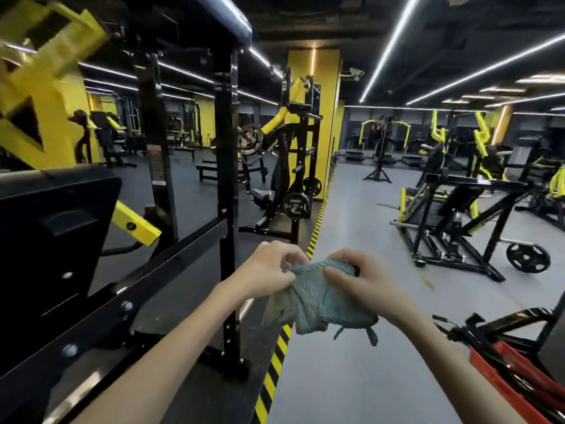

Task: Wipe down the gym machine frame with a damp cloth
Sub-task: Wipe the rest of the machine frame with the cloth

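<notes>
A grey-green cloth [315, 298] hangs in front of me at mid-height, held by both hands. My left hand [269, 270] pinches its upper left edge. My right hand [357, 280] grips the bunched upper right part. The cloth's lower corners and a small loop dangle free. The black gym machine frame [224, 166] stands just to the left, with an upright post full of holes and a slanted black beam [146, 276] running down toward me. Neither hand touches the frame.
A black padded seat [52, 224] and yellow lever arms [134, 224] fill the left. A yellow-black hazard stripe [275, 362] borders the grey floor. Another black-yellow machine [452, 221] with a weight plate stands at right. A red-black machine [504, 362] is at lower right.
</notes>
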A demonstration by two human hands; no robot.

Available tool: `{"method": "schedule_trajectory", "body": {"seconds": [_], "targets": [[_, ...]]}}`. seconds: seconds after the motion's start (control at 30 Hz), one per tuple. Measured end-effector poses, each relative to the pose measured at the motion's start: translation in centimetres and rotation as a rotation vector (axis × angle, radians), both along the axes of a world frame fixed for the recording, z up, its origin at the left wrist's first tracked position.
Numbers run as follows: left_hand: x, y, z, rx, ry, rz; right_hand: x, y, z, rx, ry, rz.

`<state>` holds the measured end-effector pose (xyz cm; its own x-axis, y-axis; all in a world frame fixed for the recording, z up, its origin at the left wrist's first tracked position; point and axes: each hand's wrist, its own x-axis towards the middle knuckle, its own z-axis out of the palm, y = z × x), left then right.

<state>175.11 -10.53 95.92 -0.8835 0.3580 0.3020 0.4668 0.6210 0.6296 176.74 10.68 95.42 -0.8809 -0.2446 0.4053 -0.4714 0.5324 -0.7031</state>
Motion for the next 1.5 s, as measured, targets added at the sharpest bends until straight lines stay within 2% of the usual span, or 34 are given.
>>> {"method": "schedule_trajectory", "body": {"seconds": [0.23, 0.4, 0.5, 0.6, 0.7, 0.93, 1.17, 1.33, 1.5], "targets": [[-16.0, 7.6, -0.6, -0.061, -0.007, 0.092, -17.1, 7.9, -0.7, 0.004, 0.015, 0.068], [-26.0, 11.6, 1.1, 0.049, 0.01, 0.191, -28.8, 11.9, 0.1, 0.06, 0.067, -0.027], [-31.4, 12.7, 1.4, -0.011, 0.0, 0.188, -34.7, 13.0, -0.1, 0.202, 0.19, -0.118], [-37.6, 13.6, 1.0, -0.111, -0.068, 0.161, -41.5, 14.0, -0.4, 0.287, 0.252, -0.081], [-44.9, 13.6, -0.4, -0.157, -0.074, 0.161, -48.9, 15.1, -1.4, 0.339, 0.236, -0.022], [-63.4, 14.7, -2.8, -0.154, 0.02, 0.121, -67.2, 17.5, -2.2, 0.283, 0.113, 0.052], [-80.1, 16.4, -3.8, -0.105, 0.178, 0.188, -83.6, 18.5, -3.2, 0.011, -0.039, 0.051], [-90.8, 16.8, -5.6, 0.014, 0.04, 0.225, -96.1, 19.1, -5.0, -0.031, -0.065, 0.065], [-101.9, 17.0, -5.5, -0.154, -0.161, 0.127, -109.8, 20.8, -5.7, -0.01, -0.097, 0.135]]}}
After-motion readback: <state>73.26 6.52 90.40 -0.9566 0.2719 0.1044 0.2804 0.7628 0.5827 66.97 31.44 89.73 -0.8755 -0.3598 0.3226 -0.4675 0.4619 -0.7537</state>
